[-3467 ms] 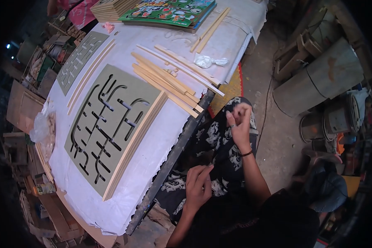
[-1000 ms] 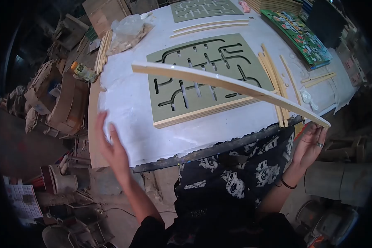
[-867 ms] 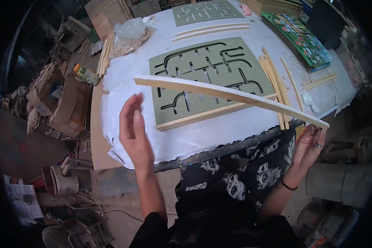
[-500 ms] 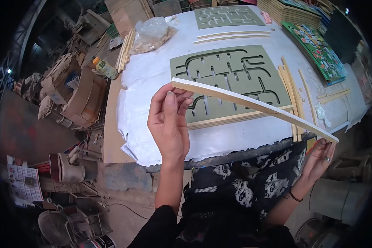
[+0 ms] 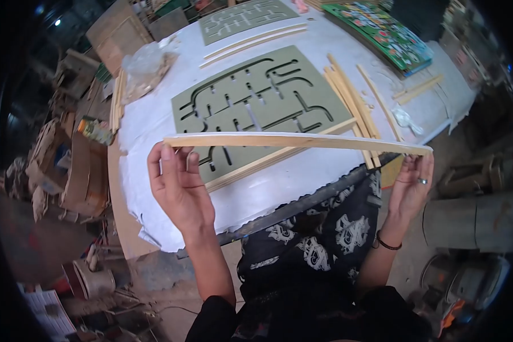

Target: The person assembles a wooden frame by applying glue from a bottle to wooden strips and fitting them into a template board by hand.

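A long, thin wooden strip (image 5: 293, 141) with a white upper face is held up nearly level between both hands. My left hand (image 5: 182, 188) pinches its left end between thumb and fingers. At the other end, my right hand (image 5: 411, 179), wearing a ring, grips the strip by its tip. Below and behind it lies a grey-green board (image 5: 222, 80) cut through with curved and straight slots. Along the board's near edge runs a pale wooden strip (image 5: 256, 169), and more wooden strips (image 5: 347, 105) lie at its right side.
The table (image 5: 154, 122) has a white covering. At the back are a second slotted board (image 5: 245, 20), two strips (image 5: 253, 44) and a plastic bag (image 5: 145, 65). A colourful green board (image 5: 382, 37) lies at right. A bottle (image 5: 95, 130) and cardboard boxes (image 5: 85, 171) stand left.
The strip has gone from slanting down to the right to nearly level. My right hand has risen, my left hand has moved left and lower, and the view has shifted.
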Motion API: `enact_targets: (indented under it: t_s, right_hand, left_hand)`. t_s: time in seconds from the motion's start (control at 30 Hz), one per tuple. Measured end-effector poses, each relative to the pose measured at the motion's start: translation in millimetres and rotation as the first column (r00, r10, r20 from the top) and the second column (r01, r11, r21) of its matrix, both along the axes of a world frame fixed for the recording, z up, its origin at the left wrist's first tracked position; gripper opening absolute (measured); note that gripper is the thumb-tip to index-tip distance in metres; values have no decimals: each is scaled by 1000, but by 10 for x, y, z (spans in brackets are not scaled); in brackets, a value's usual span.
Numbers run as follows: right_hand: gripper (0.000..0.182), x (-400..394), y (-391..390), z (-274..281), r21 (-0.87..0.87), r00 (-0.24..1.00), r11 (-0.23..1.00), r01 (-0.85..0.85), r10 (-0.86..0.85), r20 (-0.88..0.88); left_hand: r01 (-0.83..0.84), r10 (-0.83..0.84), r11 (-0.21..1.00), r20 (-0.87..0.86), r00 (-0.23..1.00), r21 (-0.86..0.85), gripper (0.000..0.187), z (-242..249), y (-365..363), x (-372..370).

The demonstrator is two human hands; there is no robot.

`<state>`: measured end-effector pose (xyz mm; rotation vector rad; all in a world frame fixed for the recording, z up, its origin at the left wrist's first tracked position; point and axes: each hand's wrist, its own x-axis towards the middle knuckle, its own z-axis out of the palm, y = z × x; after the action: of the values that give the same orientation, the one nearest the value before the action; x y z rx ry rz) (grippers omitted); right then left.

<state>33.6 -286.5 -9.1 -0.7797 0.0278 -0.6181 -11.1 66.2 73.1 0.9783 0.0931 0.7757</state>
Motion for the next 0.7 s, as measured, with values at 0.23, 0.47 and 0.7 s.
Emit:
enact_targets:
  t_s: [0.23,0.47,0.7]
  right_hand:
    - [27,36,154,107,-77,990,988,137,-133,48]
    - [25,69,323,285,-108,959,953,283,-282,24]
    - [24,46,453,314,-78,962,967,243,-231,143]
  left_hand:
    - [-100,100,995,-27,995,11,19,-79,-4,64]
    - [-188,191,980,-51,980,62,20,-244,9,132]
    - [-258,260,965,-45,964,41,22,-206,48,66]
